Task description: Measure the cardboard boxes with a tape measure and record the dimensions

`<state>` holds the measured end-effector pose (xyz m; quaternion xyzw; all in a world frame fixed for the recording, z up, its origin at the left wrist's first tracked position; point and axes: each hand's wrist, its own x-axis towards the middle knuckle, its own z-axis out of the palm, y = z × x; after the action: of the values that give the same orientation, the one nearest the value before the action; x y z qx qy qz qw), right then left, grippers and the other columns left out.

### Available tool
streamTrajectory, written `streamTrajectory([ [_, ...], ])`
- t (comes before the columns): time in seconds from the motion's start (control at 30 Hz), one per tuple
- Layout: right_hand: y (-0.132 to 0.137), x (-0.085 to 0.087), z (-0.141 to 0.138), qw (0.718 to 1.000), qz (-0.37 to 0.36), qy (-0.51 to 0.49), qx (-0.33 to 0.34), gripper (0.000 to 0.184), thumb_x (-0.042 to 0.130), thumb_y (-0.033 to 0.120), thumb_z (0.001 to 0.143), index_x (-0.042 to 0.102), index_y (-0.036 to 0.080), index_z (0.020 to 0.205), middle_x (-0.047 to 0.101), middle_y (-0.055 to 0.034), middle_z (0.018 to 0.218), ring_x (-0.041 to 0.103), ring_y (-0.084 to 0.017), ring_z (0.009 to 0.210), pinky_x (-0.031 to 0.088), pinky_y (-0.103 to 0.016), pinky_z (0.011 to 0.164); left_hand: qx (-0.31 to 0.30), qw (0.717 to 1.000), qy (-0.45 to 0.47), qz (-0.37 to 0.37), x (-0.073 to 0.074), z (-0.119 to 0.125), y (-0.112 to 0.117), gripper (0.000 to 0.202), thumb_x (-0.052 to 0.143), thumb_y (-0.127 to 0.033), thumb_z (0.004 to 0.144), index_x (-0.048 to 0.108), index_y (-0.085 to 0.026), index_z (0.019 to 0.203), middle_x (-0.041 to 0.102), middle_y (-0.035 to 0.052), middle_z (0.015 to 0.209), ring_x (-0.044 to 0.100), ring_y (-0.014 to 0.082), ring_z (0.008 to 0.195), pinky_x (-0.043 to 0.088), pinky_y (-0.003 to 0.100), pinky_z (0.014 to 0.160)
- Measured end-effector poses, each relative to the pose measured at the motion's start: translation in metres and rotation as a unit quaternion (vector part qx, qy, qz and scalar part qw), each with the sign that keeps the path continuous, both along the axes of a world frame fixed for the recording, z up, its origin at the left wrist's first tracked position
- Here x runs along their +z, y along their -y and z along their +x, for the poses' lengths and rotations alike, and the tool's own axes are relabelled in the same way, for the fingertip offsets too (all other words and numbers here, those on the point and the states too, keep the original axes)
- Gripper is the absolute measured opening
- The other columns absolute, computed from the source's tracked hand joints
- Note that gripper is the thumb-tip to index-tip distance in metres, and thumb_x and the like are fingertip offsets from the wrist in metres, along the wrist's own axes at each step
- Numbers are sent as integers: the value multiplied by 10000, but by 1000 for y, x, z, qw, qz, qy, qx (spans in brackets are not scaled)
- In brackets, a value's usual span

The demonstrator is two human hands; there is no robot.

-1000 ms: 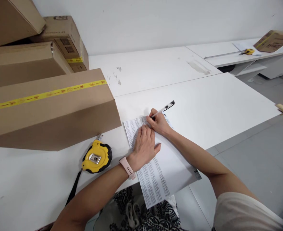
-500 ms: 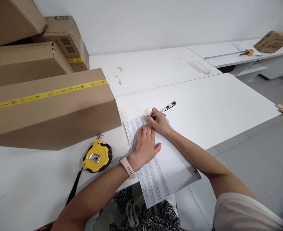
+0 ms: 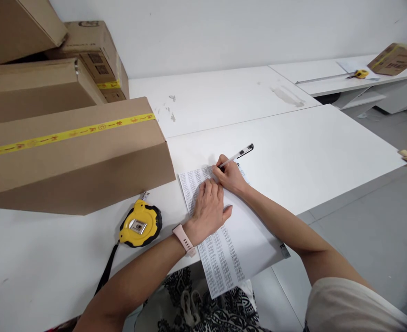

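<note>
Right hand (image 3: 230,176) pinches pen (image 3: 244,151); left hand (image 3: 208,205) flat on paper (image 3: 248,230), fingers together, gripping nothing. Paper overhangs near edge of table (image 3: 310,161) (right of tape measure (image 3: 141,224)). Left columns (image 3: 220,260) filled, right part looks blank.

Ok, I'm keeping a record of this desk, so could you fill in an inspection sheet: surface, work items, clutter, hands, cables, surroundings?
Surface: white table, grey marks toward the wall.
Work items: paper, partly covered in columns of small writing, overhanging the near edge; pen, tilted.
Clutter: yellow-and-black tape measure left of the paper; large taped box, with other boxes behind it.
Hands: left hand rests on the paper; right hand grips the pen.
Cables: nothing seen; the tape measure has a black strap.
Surroundings: pale wall, grey floor; at far right, a second tape measure and a smaller box.
</note>
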<state>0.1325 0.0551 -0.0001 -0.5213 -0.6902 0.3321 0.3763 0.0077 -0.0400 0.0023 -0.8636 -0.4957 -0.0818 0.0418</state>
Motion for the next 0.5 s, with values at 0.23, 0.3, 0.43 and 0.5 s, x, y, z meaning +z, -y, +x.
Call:
streamTrajectory([
  [0.23, 0, 0, 0, 1000, -11, 1, -10, 169, 530, 281, 835, 412, 244, 720, 401, 68, 547, 376, -124, 531, 297, -283, 531, -1, 1000, -3, 0, 0, 0, 0, 708, 475, -494, 970, 488, 87, 1375, 537, 307, 1392, 463, 405, 1307, 321, 499, 1146],
  [0.3, 0, 0, 0, 1000, -7, 3, -12, 170, 530, 283, 836, 412, 244, 720, 408, 67, 549, 379, -125, 535, 299, -283, 534, 0, 1000, -2, -1, -1, 0, 0, 704, 477, -488, 970, 488, 87, 1375, 533, 307, 1396, 458, 406, 1312, 318, 500, 1149],
  [0.43, -1, -1, 0, 1000, -6, 6, -10, 169, 533, 288, 832, 416, 243, 720, 408, 65, 550, 380, -126, 539, 302, -283, 539, 1, 1000, 6, -5, -2, 0, 1, 697, 473, -482, 972, 480, 86, 1376, 523, 312, 1405, 443, 408, 1321, 313, 511, 1152],
  [0.5, -1, -1, 0, 1000, -5, 4, -10, 171, 534, 291, 831, 414, 243, 718, 406, 65, 550, 379, -126, 540, 303, -283, 542, 3, 1000, 10, -5, -2, 0, 1, 700, 471, -484, 972, 475, 84, 1382, 521, 309, 1409, 440, 405, 1324, 311, 510, 1155],
])
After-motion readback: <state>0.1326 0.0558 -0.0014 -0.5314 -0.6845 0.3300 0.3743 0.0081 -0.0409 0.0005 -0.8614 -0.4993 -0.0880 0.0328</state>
